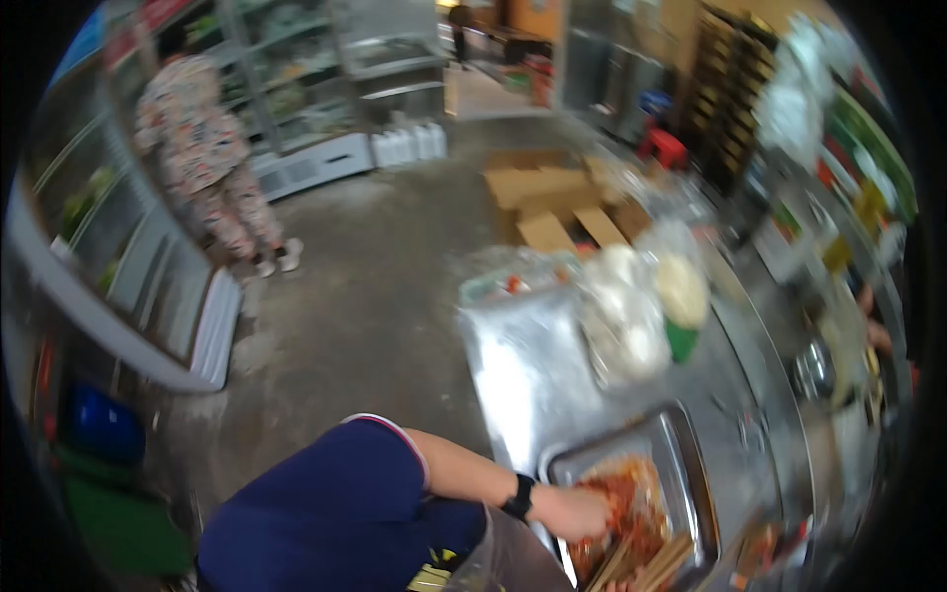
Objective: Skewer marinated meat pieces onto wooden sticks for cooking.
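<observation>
My left hand (577, 513), with a black watch on its wrist, reaches into a metal tray (702, 493). Its fingers are curled down against red, sauce-covered pieces that look like marinated meat (621, 493); the fingertips are partly hidden and blurred. Thin wooden skewers (663, 567) lie across the near end of the tray in two loose groups. A small part of my right hand (618, 586) shows at the bottom edge beside these skewers. Most of that hand is cut off, so its grip cannot be made out.
The tray stands on a steel table (523, 345). Plastic bags of white items (626, 316) sit farther along it. Cardboard boxes (543, 197) are beyond the table. A person in patterned clothes (197, 138) stands at the glass-front fridges (291, 74). Utensils and a metal pot (814, 370) are at right.
</observation>
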Action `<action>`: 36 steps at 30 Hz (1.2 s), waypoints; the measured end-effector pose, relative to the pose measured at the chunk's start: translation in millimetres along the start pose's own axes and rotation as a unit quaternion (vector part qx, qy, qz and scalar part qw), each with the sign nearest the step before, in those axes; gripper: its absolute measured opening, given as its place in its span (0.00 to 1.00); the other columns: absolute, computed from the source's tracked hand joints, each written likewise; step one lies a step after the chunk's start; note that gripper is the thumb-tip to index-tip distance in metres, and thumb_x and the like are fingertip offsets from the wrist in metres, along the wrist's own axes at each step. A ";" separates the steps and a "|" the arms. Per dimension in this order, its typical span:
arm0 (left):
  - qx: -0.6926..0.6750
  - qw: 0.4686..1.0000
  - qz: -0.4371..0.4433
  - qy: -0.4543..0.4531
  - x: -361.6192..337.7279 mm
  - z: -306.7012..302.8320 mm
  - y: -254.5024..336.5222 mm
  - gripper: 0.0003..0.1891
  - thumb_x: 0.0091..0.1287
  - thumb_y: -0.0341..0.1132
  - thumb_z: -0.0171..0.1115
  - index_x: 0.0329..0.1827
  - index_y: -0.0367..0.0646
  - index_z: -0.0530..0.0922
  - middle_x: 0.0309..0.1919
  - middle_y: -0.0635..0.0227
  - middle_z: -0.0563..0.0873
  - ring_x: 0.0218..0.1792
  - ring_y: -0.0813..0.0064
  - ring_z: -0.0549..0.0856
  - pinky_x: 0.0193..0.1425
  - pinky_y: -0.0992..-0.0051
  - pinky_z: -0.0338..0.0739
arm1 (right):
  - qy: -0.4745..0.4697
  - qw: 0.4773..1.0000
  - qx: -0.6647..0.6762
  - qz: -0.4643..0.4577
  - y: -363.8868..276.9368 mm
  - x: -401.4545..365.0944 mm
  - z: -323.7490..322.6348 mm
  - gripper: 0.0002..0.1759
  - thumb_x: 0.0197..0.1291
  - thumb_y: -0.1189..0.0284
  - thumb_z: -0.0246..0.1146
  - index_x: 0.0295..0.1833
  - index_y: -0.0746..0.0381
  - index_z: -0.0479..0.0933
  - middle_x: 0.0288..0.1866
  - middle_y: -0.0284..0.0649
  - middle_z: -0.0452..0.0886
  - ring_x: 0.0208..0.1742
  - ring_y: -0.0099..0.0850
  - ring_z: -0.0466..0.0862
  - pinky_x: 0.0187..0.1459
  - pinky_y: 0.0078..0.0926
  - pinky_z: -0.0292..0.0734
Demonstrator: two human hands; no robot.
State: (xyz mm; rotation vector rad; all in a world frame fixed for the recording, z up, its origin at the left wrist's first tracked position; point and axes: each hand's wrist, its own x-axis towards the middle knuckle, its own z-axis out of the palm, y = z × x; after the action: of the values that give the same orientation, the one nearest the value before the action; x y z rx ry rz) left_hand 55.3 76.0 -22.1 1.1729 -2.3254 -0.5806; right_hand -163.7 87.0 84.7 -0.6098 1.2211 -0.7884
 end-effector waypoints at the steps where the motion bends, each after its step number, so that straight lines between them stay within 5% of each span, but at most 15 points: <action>1: -0.007 0.999 0.024 0.039 1.6 20.4 -13.2 0.09 0.45 0.32 0.58 0.23 0.32 0.78 0.32 0.53 0.79 0.42 0.55 0.78 0.44 0.63 0.74 | 0.009 1.000 0.006 -0.007 3.5 1.4 3.8 0.16 0.56 0.73 0.60 0.51 0.59 0.69 0.39 0.31 0.75 0.35 0.20 0.74 0.36 0.19 0.74; 2: -0.028 0.998 -0.041 -0.049 1.5 -10.3 4.2 0.09 0.46 0.31 0.58 0.24 0.33 0.78 0.36 0.54 0.79 0.46 0.56 0.76 0.47 0.64 0.73 | 0.018 1.000 0.012 -0.011 4.7 3.2 7.7 0.16 0.56 0.73 0.60 0.51 0.59 0.69 0.39 0.31 0.75 0.35 0.20 0.74 0.35 0.19 0.74; 3: -0.028 0.999 -0.011 -0.030 0.7 18.2 -13.2 0.08 0.48 0.31 0.57 0.25 0.33 0.78 0.36 0.55 0.79 0.47 0.56 0.75 0.49 0.64 0.72 | -0.073 0.996 -0.005 -0.051 38.2 55.5 -44.5 0.20 0.54 0.78 0.53 0.55 0.63 0.65 0.32 0.36 0.73 0.27 0.22 0.73 0.25 0.18 0.76; 4: -0.022 0.999 0.001 -0.035 1.9 -5.4 -1.2 0.08 0.51 0.32 0.57 0.26 0.34 0.77 0.36 0.56 0.78 0.47 0.56 0.75 0.48 0.64 0.72 | 0.007 0.999 0.001 -0.034 28.7 38.3 -25.0 0.19 0.51 0.79 0.56 0.51 0.65 0.67 0.31 0.36 0.73 0.28 0.23 0.75 0.29 0.21 0.80; 13: 0.029 0.999 0.005 -0.018 3.4 -0.4 -0.3 0.17 0.57 0.36 0.58 0.48 0.38 0.73 0.45 0.54 0.77 0.46 0.53 0.77 0.45 0.61 0.74 | -0.069 0.997 0.027 -0.007 30.1 43.9 -39.8 0.13 0.53 0.81 0.55 0.46 0.68 0.69 0.30 0.41 0.78 0.27 0.28 0.80 0.32 0.27 0.83; 18: 0.019 0.990 -0.087 -0.112 3.9 2.0 -3.8 0.14 0.57 0.37 0.60 0.43 0.40 0.76 0.44 0.55 0.79 0.47 0.55 0.77 0.49 0.61 0.72 | -0.115 0.993 -0.003 0.012 24.5 40.3 -50.4 0.16 0.57 0.78 0.56 0.52 0.68 0.66 0.33 0.45 0.79 0.29 0.32 0.82 0.32 0.27 0.81; 21: 0.034 0.990 -0.091 -0.104 4.1 5.7 -6.1 0.12 0.56 0.37 0.60 0.40 0.40 0.77 0.42 0.56 0.79 0.46 0.56 0.77 0.51 0.62 0.72 | -0.117 0.993 -0.012 0.022 25.8 38.5 -55.4 0.16 0.57 0.77 0.56 0.52 0.68 0.66 0.33 0.45 0.79 0.28 0.30 0.82 0.28 0.24 0.79; 24: 0.029 0.996 -0.062 -0.054 8.0 3.0 -4.4 0.11 0.55 0.37 0.62 0.38 0.41 0.79 0.42 0.60 0.80 0.45 0.59 0.79 0.49 0.62 0.73 | -0.090 0.994 -0.047 0.032 23.8 35.1 -58.7 0.14 0.58 0.72 0.58 0.49 0.64 0.69 0.28 0.33 0.77 0.22 0.19 0.77 0.20 0.13 0.68; 28: 0.032 0.999 -0.015 0.033 14.3 -9.9 8.0 0.11 0.54 0.36 0.62 0.35 0.39 0.79 0.34 0.57 0.82 0.37 0.56 0.80 0.40 0.62 0.74 | -0.090 0.995 -0.034 0.039 20.5 37.0 -57.8 0.11 0.60 0.74 0.55 0.48 0.64 0.69 0.25 0.31 0.75 0.19 0.17 0.72 0.18 0.13 0.63; 34: 0.070 0.997 -0.026 0.000 16.1 -17.0 1.0 0.09 0.56 0.37 0.61 0.34 0.40 0.79 0.31 0.58 0.80 0.37 0.56 0.79 0.41 0.62 0.74 | -0.087 0.996 -0.021 0.028 20.8 45.1 -55.1 0.12 0.59 0.73 0.55 0.48 0.64 0.69 0.26 0.32 0.75 0.21 0.18 0.73 0.19 0.12 0.63; 36: 0.045 0.998 -0.036 -0.009 17.9 -20.0 -2.8 0.11 0.55 0.36 0.61 0.39 0.41 0.79 0.42 0.59 0.80 0.42 0.55 0.78 0.46 0.62 0.73 | -0.081 0.996 -0.032 0.022 20.8 46.5 -53.9 0.12 0.59 0.73 0.55 0.48 0.65 0.69 0.26 0.33 0.75 0.22 0.21 0.76 0.20 0.14 0.67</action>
State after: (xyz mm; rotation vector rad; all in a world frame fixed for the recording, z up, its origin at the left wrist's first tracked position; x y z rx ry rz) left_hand 59.2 56.5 -3.8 1.3028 -2.3547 -0.5178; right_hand -205.0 62.3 28.3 -0.6848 1.1097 -0.6525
